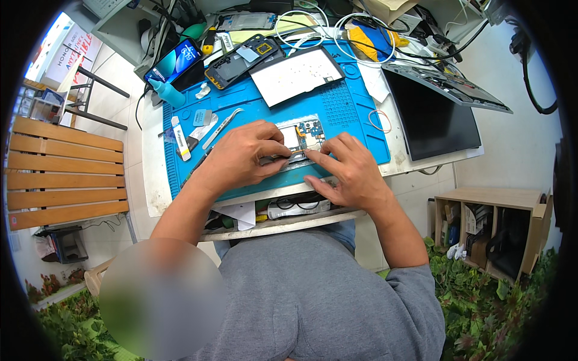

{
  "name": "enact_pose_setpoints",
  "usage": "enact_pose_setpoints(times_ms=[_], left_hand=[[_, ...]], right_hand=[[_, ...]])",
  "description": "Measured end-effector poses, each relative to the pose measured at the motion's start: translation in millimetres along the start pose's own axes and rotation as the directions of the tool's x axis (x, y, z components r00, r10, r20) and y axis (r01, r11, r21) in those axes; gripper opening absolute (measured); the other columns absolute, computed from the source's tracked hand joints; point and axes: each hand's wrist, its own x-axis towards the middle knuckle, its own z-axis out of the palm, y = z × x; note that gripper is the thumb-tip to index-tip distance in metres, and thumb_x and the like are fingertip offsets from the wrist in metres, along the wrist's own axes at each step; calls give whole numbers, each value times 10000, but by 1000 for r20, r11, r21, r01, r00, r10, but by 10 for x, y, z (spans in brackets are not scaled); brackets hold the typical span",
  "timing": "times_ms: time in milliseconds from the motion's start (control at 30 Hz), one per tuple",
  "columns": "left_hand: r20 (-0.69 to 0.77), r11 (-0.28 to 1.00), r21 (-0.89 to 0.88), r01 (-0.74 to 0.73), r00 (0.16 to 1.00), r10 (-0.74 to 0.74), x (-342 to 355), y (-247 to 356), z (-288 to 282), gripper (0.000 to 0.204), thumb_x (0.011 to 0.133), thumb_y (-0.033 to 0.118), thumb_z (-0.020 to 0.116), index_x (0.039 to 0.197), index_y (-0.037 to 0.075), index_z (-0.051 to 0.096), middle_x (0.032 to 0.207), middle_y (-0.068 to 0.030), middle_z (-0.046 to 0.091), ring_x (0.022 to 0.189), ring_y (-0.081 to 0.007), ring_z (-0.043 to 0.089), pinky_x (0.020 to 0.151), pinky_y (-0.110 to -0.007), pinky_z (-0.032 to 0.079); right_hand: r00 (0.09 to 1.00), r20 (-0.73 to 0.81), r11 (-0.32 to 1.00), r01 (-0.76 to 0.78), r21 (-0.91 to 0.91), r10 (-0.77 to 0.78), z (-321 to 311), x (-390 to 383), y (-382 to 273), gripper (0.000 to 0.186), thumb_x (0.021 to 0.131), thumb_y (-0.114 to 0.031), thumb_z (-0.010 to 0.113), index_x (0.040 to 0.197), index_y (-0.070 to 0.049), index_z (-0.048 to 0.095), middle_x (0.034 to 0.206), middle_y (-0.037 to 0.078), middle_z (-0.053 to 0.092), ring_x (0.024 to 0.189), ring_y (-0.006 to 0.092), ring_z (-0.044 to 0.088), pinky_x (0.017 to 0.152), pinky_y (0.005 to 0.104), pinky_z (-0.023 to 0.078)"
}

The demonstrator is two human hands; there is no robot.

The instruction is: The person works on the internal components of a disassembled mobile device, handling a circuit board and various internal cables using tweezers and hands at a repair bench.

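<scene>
An opened phone (312, 127) lies on the blue work mat (241, 191), its circuit board and orange flex cable showing. My left hand (250, 150) is over the phone's left part, thumb and fingers brought together. Whatever those fingers pinch is hidden. From the other side, my right hand (352, 168) reaches in with its index fingertip on the phone's lower middle. Its thumb is held apart, near the mat's front edge, and nothing shows in this hand. Tweezers (223, 128) lie left of the phone, beyond my left wrist.
Behind the phone lie a white panel (298, 75) and a dark phone frame (244, 60). A lit phone (174, 62) and a blue bottle (167, 93) stand at the back left. An opened laptop-like screen (436, 123) occupies the right. Coiled white cables (364, 30) crowd the back.
</scene>
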Motion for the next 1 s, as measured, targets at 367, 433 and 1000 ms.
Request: enact_pose_setpoints(times_ms=[367,433,1000], left_hand=[[5,1000,19,-21,1000,21,13,-33,-5,190,888,117,947,1077,105,923,1095,-58,823,1022,-255,792,858,-389,662],[7,999,22,-28,1000,28,15,-35,-5,190,890,116,946,1077,104,923,1096,-57,823,1025,-254,791,858,-389,662],[26,989,131,-74,997,71,115,88,-45,269,926,215,932,1194,195,923,1131,-32,785,1071,-255,747,910,-416,606]], right_hand=[[999,36,1000,-8,-17,8,-15,42,-20,465,896,-318,966,1272,-68,856,1050,80,698,995,265,650,833,408,555],[999,38,1000,-11,-18,11,-12,38,-19,463,896,-315,967,1272,-68,856,1050,80,698,995,266,651,833,408,556],[998,62,999,-5,-52,8,-44,61,-35,472,922,-349,953,1275,-57,840,1041,88,682,1005,273,636,849,422,540]])
